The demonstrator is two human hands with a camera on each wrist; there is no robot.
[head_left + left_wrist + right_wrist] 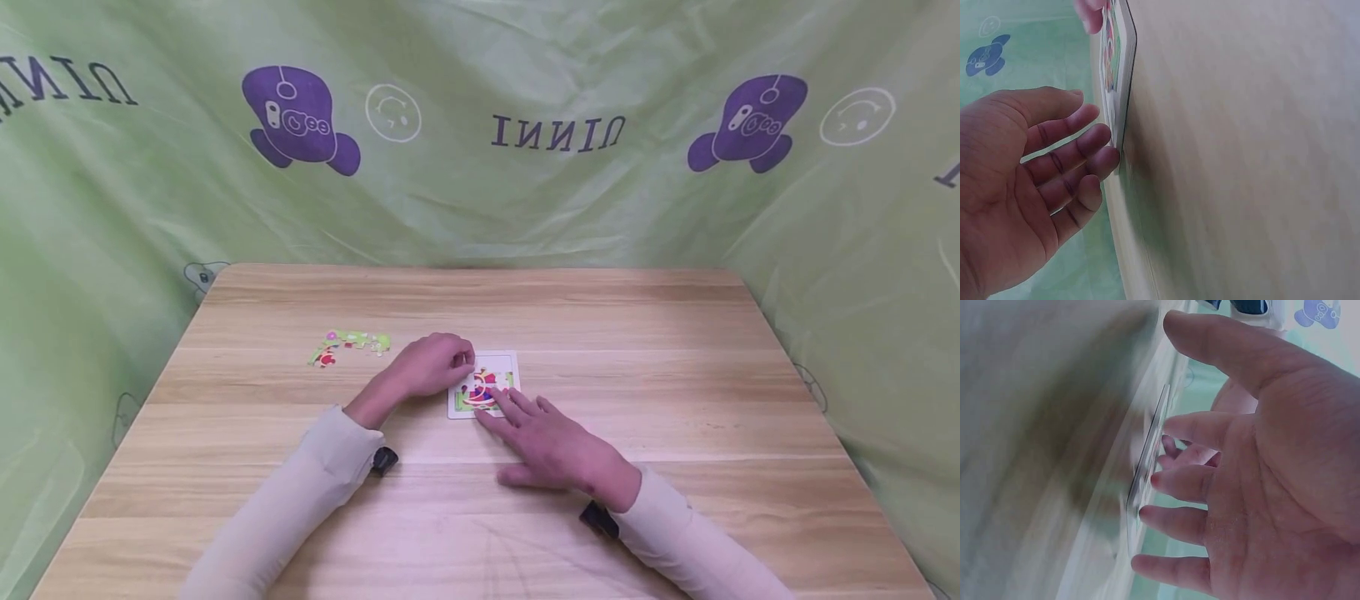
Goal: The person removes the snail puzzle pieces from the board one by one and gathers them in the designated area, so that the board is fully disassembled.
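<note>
A small white-bordered jigsaw puzzle board lies on the table, with a red, blue and green picture filling its lower part. My left hand is at the board's left side, fingers loosely bent. In the left wrist view its fingertips reach the edge of the board, and nothing shows between thumb and fingers. My right hand stretches in from the lower right, fingers spread, fingertips resting on the picture and the thumb off to the side. The right wrist view shows its straight fingers along the board.
Loose jigsaw pieces, mostly green with some red, lie in a cluster on the wooden table, left of the board. A green printed cloth hangs behind the table and along both sides. Black wrist devices sit under both sleeves.
</note>
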